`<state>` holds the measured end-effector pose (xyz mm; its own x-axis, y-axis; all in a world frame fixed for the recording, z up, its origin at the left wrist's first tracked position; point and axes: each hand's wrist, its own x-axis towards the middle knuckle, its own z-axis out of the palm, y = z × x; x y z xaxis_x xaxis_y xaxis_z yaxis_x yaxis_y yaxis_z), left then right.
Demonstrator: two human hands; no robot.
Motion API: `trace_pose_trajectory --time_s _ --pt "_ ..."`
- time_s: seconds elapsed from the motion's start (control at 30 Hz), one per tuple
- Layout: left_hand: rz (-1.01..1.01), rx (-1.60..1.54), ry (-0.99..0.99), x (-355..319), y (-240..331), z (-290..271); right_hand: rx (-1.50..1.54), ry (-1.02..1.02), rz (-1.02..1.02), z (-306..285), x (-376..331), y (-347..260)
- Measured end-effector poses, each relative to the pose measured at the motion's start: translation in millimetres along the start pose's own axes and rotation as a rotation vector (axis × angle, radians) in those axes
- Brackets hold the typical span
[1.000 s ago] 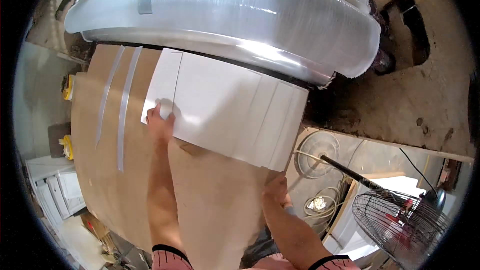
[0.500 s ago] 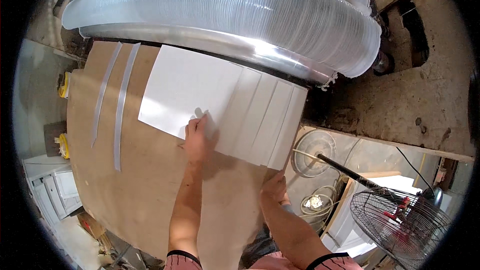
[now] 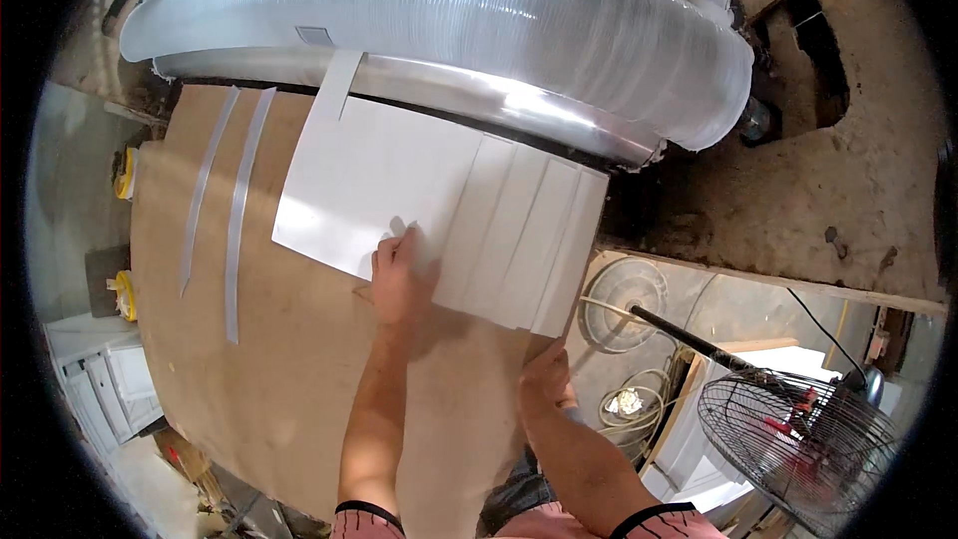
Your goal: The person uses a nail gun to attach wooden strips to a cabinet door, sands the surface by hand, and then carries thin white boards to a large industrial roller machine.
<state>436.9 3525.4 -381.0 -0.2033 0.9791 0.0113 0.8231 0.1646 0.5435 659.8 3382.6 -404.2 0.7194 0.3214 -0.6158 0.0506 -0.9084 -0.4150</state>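
Note:
A large white sheet (image 3: 349, 180) lies flat on a brown board, with several overlapping white strips (image 3: 529, 230) across its right part. My left hand (image 3: 399, 279) reaches over the sheet's near edge, its bent fingertips resting on the white surface. At the near right corner of the strips, my right hand (image 3: 546, 376) is closed by the board's edge; whatever its fingers hold is hidden. A separate white strip (image 3: 341, 80) overlaps the sheet's far left edge and extends toward a shiny metal roller.
Beyond the board stretches a large film-wrapped roll (image 3: 449, 10) above the metal roller (image 3: 429, 85). Two grey strips (image 3: 239, 220) lie on the brown board (image 3: 299, 359) at left. A black wire fan (image 3: 798, 439) stands at lower right, near a coiled hose (image 3: 649, 399) on the floor.
A white strip has appeared at the far left edge of the sheet, and a small grey rectangular patch shows on the roll above it. Both hands stay almost in place.

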Motion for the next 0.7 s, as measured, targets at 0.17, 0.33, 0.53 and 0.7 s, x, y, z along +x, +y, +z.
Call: trace_pose_trajectory --time_s 0.17,0.33,0.53,0.7 --pt "0.048 -0.050 0.156 -3.6 -11.2 -9.0 -0.002 -0.012 -0.007 2.6 -1.5 -0.9" --pt "0.121 0.032 0.147 -3.9 3.2 -44.7 0.022 -0.007 -0.013 -0.8 -4.6 0.2" --pt "0.066 0.174 0.345 42.4 -26.6 -53.7 0.020 -0.009 -0.010 -2.9 -5.4 0.9" --pt "-0.129 0.229 0.377 65.1 -127.7 -36.7 0.018 -0.032 -0.017 -1.7 -4.2 -0.1"
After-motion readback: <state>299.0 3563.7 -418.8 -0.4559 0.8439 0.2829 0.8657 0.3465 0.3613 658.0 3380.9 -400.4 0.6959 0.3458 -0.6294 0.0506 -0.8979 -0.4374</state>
